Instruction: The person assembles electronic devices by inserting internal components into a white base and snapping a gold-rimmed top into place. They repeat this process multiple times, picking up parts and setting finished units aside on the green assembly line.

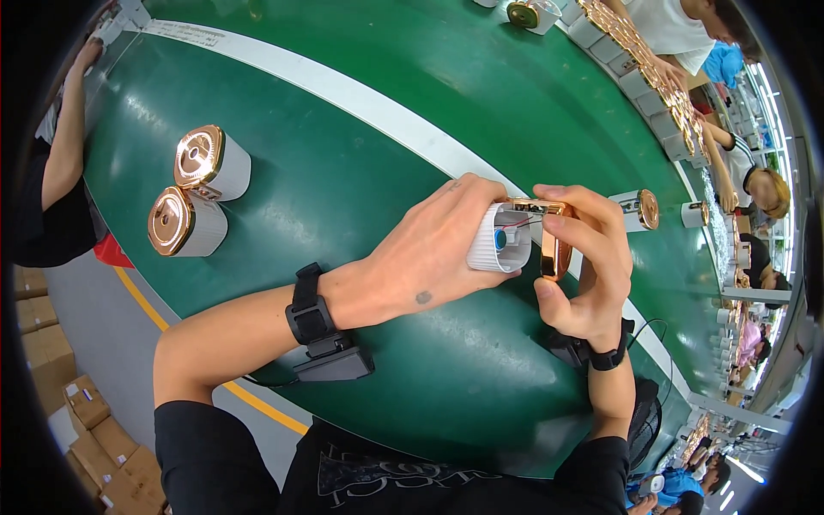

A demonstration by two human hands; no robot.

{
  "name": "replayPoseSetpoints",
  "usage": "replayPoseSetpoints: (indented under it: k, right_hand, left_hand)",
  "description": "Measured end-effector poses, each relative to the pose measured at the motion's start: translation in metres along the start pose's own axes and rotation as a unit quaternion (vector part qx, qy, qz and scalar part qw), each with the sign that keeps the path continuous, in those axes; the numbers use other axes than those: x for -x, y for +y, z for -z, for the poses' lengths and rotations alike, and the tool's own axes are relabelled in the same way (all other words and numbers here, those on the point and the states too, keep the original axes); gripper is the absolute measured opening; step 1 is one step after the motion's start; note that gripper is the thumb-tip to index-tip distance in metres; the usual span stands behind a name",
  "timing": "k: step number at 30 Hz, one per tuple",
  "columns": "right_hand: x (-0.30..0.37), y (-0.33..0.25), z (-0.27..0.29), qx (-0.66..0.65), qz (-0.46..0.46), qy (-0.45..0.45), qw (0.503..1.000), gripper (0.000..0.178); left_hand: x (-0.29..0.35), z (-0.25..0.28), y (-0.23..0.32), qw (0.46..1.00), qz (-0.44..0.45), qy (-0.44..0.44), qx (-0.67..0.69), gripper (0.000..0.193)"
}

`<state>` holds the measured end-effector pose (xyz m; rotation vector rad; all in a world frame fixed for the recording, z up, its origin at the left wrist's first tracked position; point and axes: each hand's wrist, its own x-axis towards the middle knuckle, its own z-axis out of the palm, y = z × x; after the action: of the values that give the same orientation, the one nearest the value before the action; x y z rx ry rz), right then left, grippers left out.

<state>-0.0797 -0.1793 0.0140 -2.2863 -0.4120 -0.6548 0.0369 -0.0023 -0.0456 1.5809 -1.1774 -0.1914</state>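
Observation:
My left hand (427, 239) is closed around a white ribbed plastic housing (516, 252), its open end turned to the right. Inside the housing sit a blue round part (500, 239) and thin red and dark wires. With fingers and thumb, my right hand (596, 257) grips a shiny copper-coloured cap (559, 249) just right of that opening. The cap stands apart from the housing at its lower side, and wires run between the two. Whether their upper edges touch is hard to tell. Both hands are above the green table (412, 378).
Two white housings with copper tops, one (225, 167) behind the other (202, 225), stand at left. Another unit (635, 211) lies beyond my right hand. A white strip (343, 86) crosses the table. Co-workers sit along the far side by rows of units (639, 81); cardboard boxes (112, 442) are lower left.

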Motion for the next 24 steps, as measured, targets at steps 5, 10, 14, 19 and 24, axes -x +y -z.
replayPoseSetpoints:
  k: [5,10,14,19,24]
  right_hand:
    - [0.0000,-0.0019,-0.0004,0.018,-0.004,-0.010,1.000,0.051]
    - [0.0013,-0.0012,-0.0039,0.007,-0.007,-0.002,1.000,0.053]
    - [0.0029,-0.0008,-0.0048,0.002,-0.018,-0.011,1.000,0.054]
    - [-0.0007,-0.0043,-0.0016,0.003,-0.035,-0.041,0.999,0.054]
    - [-0.0012,-0.0025,-0.0053,0.018,-0.042,-0.085,0.995,0.056]
  left_hand:
    - [0.0003,-0.0012,-0.0015,1.000,0.000,0.007,-0.001,0.070]
    - [-0.0003,0.0003,0.0001,1.000,0.003,0.000,-0.011,0.068]
    - [-0.0006,0.0009,-0.0004,1.000,0.009,-0.011,-0.010,0.067]
    - [-0.0020,0.0018,0.0013,1.000,0.006,-0.024,-0.009,0.067]
    - [-0.0007,0.0020,0.0004,0.999,0.014,-0.038,-0.005,0.072]
